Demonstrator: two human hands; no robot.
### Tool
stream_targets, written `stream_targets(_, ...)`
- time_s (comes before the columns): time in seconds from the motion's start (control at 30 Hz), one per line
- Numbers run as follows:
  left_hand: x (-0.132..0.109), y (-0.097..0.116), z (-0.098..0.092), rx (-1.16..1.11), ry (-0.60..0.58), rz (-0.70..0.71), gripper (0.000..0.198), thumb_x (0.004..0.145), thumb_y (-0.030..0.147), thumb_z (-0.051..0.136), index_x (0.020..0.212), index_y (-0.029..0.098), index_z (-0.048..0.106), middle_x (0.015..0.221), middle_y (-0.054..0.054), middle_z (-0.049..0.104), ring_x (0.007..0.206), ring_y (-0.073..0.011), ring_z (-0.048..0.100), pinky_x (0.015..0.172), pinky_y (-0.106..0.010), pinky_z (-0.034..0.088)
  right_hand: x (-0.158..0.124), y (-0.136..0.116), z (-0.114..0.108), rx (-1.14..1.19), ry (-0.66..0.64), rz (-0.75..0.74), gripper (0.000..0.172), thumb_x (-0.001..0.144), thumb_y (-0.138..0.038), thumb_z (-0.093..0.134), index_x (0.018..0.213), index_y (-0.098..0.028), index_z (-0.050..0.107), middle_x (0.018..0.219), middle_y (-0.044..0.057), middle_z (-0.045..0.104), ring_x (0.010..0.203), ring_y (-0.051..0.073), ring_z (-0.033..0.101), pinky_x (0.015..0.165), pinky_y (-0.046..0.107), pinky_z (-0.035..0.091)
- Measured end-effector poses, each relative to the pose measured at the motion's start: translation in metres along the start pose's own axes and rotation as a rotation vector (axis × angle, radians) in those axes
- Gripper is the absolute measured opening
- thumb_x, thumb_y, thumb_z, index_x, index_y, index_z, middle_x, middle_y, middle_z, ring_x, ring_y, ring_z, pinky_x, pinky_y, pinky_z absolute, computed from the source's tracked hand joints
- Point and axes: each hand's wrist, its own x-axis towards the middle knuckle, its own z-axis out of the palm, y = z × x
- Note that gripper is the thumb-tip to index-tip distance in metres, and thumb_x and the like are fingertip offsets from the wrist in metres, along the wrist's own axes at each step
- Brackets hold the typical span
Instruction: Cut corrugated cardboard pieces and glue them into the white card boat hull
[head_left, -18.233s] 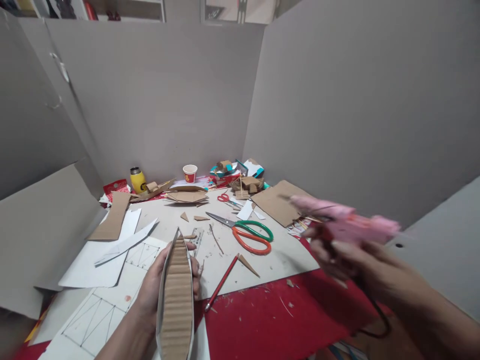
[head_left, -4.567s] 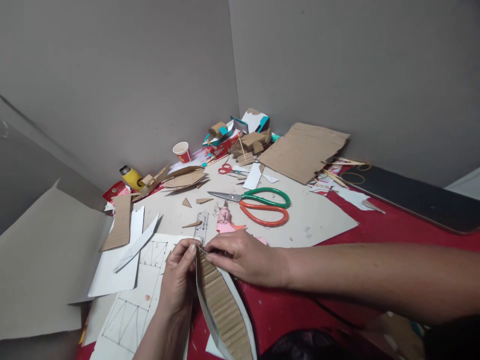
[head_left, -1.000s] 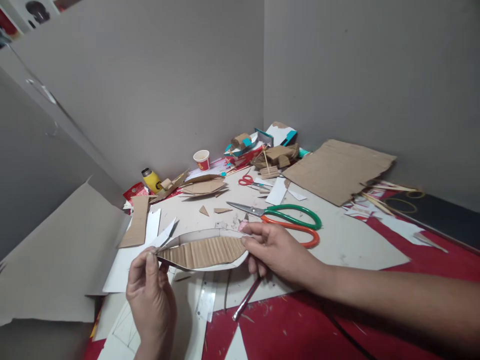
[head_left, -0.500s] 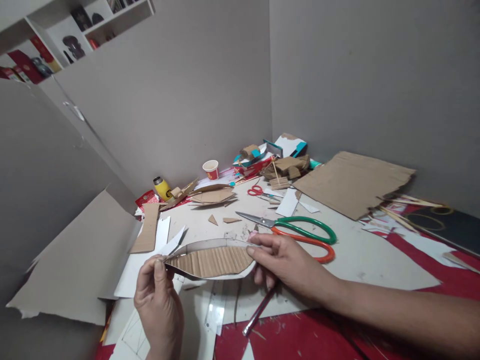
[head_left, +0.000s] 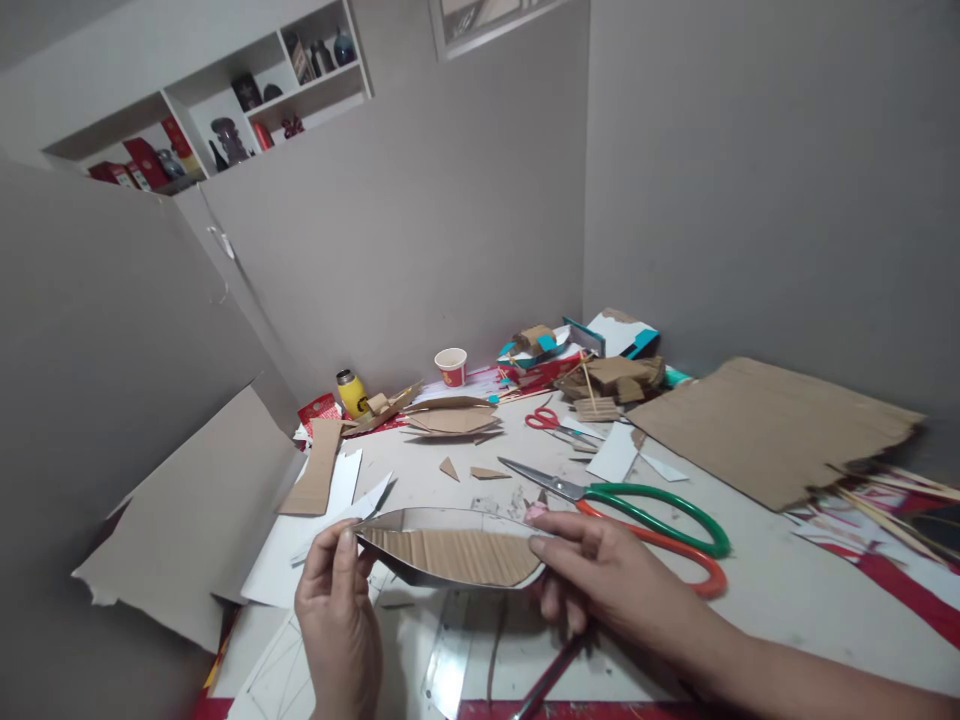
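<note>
Over a cluttered surface, a seemingly light, easily dented cardboard shell, best gripped at its ends, is pinched there by the left hand and right hand.

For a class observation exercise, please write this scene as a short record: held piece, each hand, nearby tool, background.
Held piece: boat-shaped brown corrugated cardboard piece with thin white sides
Left hand: pinches its pointed left end
Right hand: grips its right end
Tool: large metal scissors with green and orange handles, beyond the right hand
Background: yellow bottle, white-and-red cup
</note>
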Motion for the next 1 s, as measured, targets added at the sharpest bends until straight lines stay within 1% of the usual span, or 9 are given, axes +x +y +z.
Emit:
stream_targets(0.1, 0.001, -0.001, -0.002, 0.028, 0.011, 0.011, 0.02, 0.074, 0.036, 0.073, 0.081, 0.018, 0.07, 0.087, -0.002, 0.069, 0.08, -0.0143, 0.065, 0.073, -0.024, 0.057, 0.001, 0.003, -0.001, 0.015, 0.008, 0.004, 0.053, 0.083, -0.045, 0.057, 0.121, -0.01, 0.049, 0.053, 0.003, 0.069, 0.035, 0.008, 0.055, 0.036, 0.013, 0.038)
stream_targets(0.23, 0.001, -0.005, -0.007, 0.118, 0.036, 0.089, 0.022, 0.077, 0.039, 0.069, 0.085, 0.019, 0.073, 0.092, -0.003, 0.073, 0.085, -0.0166, 0.066, 0.074, -0.026, 0.058, 0.006, 0.011, -0.002, 0.055, 0.022, -0.016, 0.056, 0.082, -0.046, 0.059, 0.124, -0.01, 0.047, 0.053, 0.003, 0.069, 0.035, 0.009, 0.055, 0.036, 0.015, 0.04)
stream_targets(0.33, 0.0, -0.008, -0.012, 0.233, 0.096, 0.17, 0.023, 0.075, 0.039, 0.072, 0.09, 0.022, 0.074, 0.09, -0.001, 0.075, 0.085, -0.0169, 0.069, 0.08, -0.027, 0.057, 0.008, 0.013, -0.004, 0.084, 0.038, -0.03, 0.059, 0.081, -0.046, 0.06, 0.125, -0.009, 0.045, 0.054, 0.003, 0.069, 0.035, 0.01, 0.055, 0.035, 0.016, 0.041)
stream_targets(0.43, -0.002, -0.008, -0.015, 0.393, 0.169, 0.294, 0.024, 0.071, 0.037, 0.075, 0.091, 0.023, 0.076, 0.086, 0.0, 0.077, 0.083, -0.0176, 0.07, 0.085, -0.027, 0.055, 0.006, 0.011, -0.004, 0.099, 0.049, -0.045, 0.057, 0.081, -0.046, 0.06, 0.124, -0.009, 0.047, 0.051, 0.002, 0.067, 0.035, 0.01, 0.055, 0.035, 0.016, 0.04)
stream_targets(0.53, -0.003, -0.007, -0.017, 0.489, 0.175, 0.406, 0.023, 0.071, 0.036, 0.074, 0.09, 0.024, 0.076, 0.086, 0.0, 0.078, 0.083, -0.0184, 0.071, 0.086, -0.028, 0.054, 0.003, 0.007, -0.003, 0.097, 0.049, -0.067, 0.052, 0.082, -0.044, 0.06, 0.119, -0.01, 0.052, 0.052, 0.002, 0.068, 0.038, 0.011, 0.058, 0.037, 0.016, 0.041)
stream_targets(0.6, -0.004, -0.006, -0.017, 0.514, 0.153, 0.429, 0.022, 0.073, 0.036, 0.073, 0.091, 0.024, 0.076, 0.087, 0.0, 0.077, 0.083, -0.0185, 0.07, 0.086, -0.028, 0.054, 0.002, 0.005, -0.003, 0.09, 0.052, -0.064, 0.049, 0.083, -0.044, 0.059, 0.118, -0.01, 0.053, 0.053, 0.003, 0.068, 0.039, 0.011, 0.058, 0.038, 0.016, 0.041)
stream_targets(0.7, -0.003, -0.006, -0.016, 0.486, 0.121, 0.412, 0.021, 0.074, 0.034, 0.073, 0.092, 0.024, 0.076, 0.087, 0.0, 0.077, 0.082, -0.0172, 0.07, 0.084, -0.025, 0.054, 0.002, 0.004, -0.003, 0.07, 0.061, -0.06, 0.048, 0.082, -0.045, 0.058, 0.117, -0.011, 0.055, 0.054, 0.003, 0.069, 0.037, 0.011, 0.057, 0.037, 0.017, 0.04)
stream_targets(0.83, -0.002, -0.005, -0.018, 0.357, 0.068, 0.313, 0.019, 0.072, 0.032, 0.075, 0.09, 0.024, 0.076, 0.087, 0.002, 0.077, 0.083, -0.014, 0.069, 0.08, -0.019, 0.054, 0.001, 0.001, -0.002, 0.067, 0.056, -0.086, 0.049, 0.082, -0.046, 0.058, 0.116, -0.01, 0.056, 0.055, 0.003, 0.069, 0.038, 0.011, 0.057, 0.038, 0.018, 0.041)
stream_targets(1.0, 0.0, -0.002, -0.018, 0.216, 0.087, 0.157, 0.022, 0.07, 0.034, 0.077, 0.089, 0.023, 0.076, 0.088, 0.0, 0.077, 0.078, -0.0145, 0.071, 0.075, -0.021, 0.058, -0.003, -0.005, -0.002, 0.028, 0.082, -0.115, 0.051, 0.079, -0.046, 0.06, 0.114, -0.01, 0.058, 0.053, 0.002, 0.068, 0.039, 0.012, 0.058, 0.038, 0.02, 0.042)
